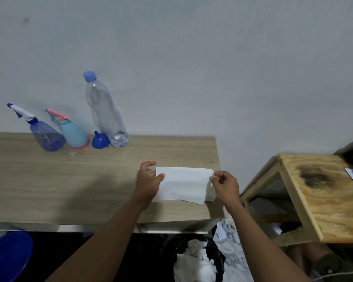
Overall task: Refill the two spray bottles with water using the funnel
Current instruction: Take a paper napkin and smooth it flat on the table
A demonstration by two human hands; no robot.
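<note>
A clear blue spray bottle point(46, 134) and a light-blue spray bottle with a pink base point(74, 134) stand at the back left of the wooden table point(69, 180). A blue funnel point(99, 140) lies upside down beside a tall clear water bottle point(105, 110) with a blue cap and a little water at its bottom. My left hand point(149, 180) touches the left edge of a white paper tissue point(183, 184) near the table's right end, fingers apart. My right hand point(224, 185) pinches the tissue's right edge.
A wooden stool point(324, 200) with a dark burn mark stands to the right of the table. Below the table's front edge sit a black bin with crumpled tissues point(198, 259) and a blue basin point(8, 255) at the lower left. The wall rises right behind the bottles.
</note>
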